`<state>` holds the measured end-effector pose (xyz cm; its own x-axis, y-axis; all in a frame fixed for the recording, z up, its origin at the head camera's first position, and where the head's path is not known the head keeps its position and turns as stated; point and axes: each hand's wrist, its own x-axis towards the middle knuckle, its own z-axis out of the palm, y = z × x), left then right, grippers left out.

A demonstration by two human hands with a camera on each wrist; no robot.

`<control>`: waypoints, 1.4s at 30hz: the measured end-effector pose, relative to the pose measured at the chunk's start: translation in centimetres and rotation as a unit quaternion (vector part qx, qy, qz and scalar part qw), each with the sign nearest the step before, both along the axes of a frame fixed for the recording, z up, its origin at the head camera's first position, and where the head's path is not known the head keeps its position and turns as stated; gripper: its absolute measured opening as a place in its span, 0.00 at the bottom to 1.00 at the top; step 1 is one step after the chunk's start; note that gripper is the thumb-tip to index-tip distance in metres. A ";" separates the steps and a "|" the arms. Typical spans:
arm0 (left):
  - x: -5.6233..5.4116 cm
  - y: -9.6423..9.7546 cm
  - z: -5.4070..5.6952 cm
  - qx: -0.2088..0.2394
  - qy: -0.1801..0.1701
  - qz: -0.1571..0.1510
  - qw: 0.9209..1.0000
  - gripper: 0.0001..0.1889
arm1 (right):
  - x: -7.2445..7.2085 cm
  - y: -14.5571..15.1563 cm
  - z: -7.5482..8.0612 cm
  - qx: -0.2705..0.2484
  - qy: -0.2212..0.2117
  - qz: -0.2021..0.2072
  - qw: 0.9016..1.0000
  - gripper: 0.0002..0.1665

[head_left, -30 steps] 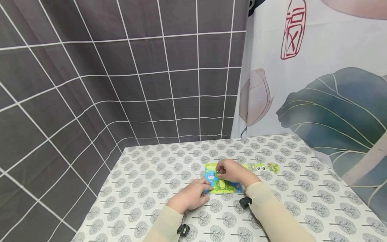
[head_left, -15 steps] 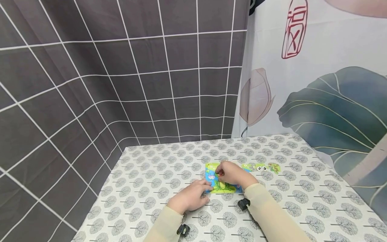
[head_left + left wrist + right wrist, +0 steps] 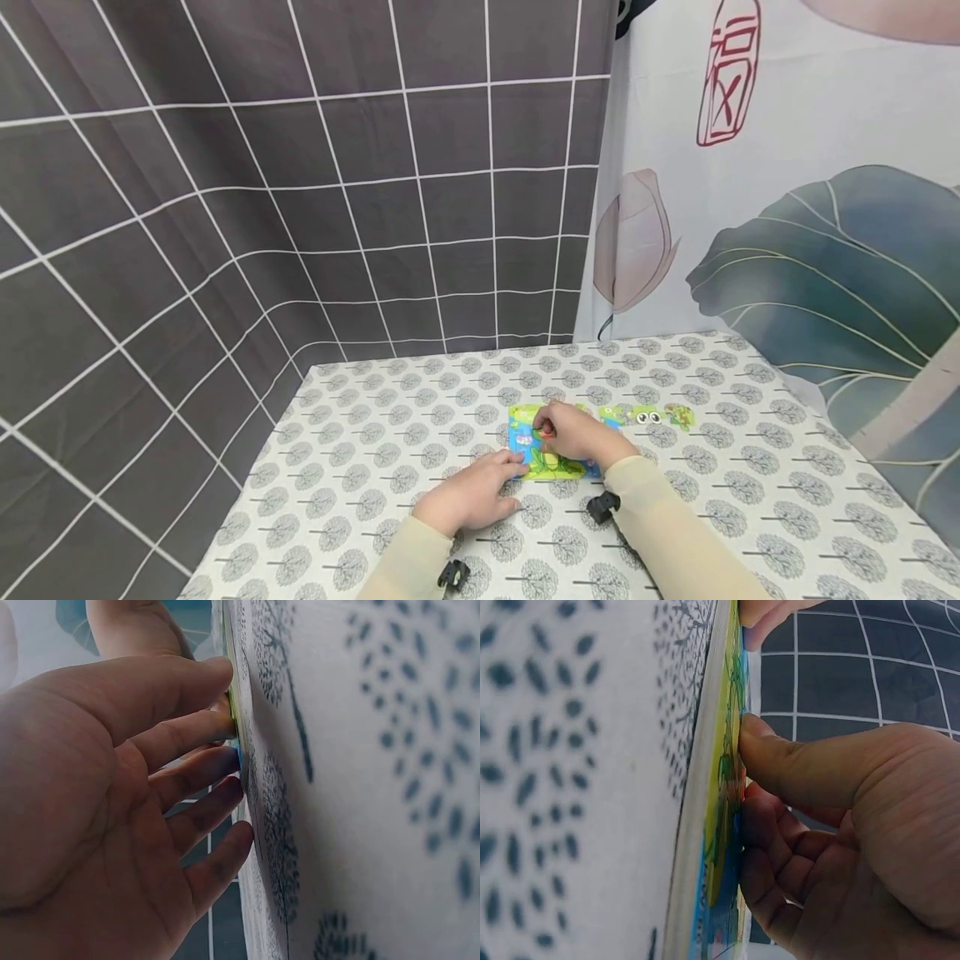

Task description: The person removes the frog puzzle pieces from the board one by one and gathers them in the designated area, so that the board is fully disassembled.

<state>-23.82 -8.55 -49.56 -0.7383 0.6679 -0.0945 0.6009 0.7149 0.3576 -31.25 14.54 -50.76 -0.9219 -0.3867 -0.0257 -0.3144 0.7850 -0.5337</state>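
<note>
A frog jigsaw puzzle [image 3: 519, 435] in a flat board lies on the table, blue and yellow-green around a green frog. My right hand [image 3: 581, 433] is over its upper middle, thumb and fingers pinching a small puzzle piece [image 3: 547, 434] with red on it. Most of that piece is hidden by the fingers. In the right wrist view the thumb and curled fingertips are right at the face of the board [image 3: 718, 825]. My left hand [image 3: 471, 493] rests at the board's lower left edge; in the left wrist view its fingers [image 3: 214, 862] are extended and spread.
To the right of the board lie loose puzzle pieces: a green one with two frog eyes [image 3: 648, 417], a green-brown one [image 3: 680, 416] and a pale green one [image 3: 612, 412]. A tree-print cloth [image 3: 405, 533] covers the table, with a dark grid curtain [image 3: 450, 208] behind.
My right hand has come slightly down and left, bringing the red-marked piece from a tilted hold to close over the frog. The left hand has slid back very slightly along the board's edge.
</note>
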 end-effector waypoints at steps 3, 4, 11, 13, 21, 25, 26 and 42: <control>0.1 0.1 0.1 -0.001 -0.003 0.002 1.000 0.31 | 0.1 0.0 0.1 -0.002 -0.008 -0.001 1.000 0.15; 0.1 0.1 0.2 -0.001 -0.004 0.003 1.000 0.31 | 0.1 0.0 0.2 -0.002 -0.008 -0.002 1.000 0.15; 0.2 -0.1 0.3 -0.003 -0.003 0.001 1.000 0.32 | 0.1 0.0 0.3 -0.004 -0.005 -0.003 1.000 0.17; 0.3 -0.2 0.3 -0.005 -0.004 0.001 1.000 0.32 | 0.1 0.0 0.3 -0.009 -0.008 -0.002 1.000 0.18; 0.3 -0.3 0.1 0.000 -0.008 0.000 1.000 0.33 | 0.2 0.0 0.3 -0.033 -0.001 -0.012 0.999 0.12; 0.3 -0.3 0.1 0.001 -0.013 0.000 1.000 0.33 | 0.1 0.1 0.4 -0.036 0.006 -0.016 0.999 0.11; 0.3 -0.3 0.2 0.000 -0.014 0.001 1.000 0.34 | 0.1 0.1 0.5 -0.036 0.009 -0.015 0.999 0.11; 0.2 -0.3 -0.1 -0.001 -0.019 0.004 1.000 0.35 | 0.0 0.2 0.3 -0.033 0.013 -0.012 0.999 0.10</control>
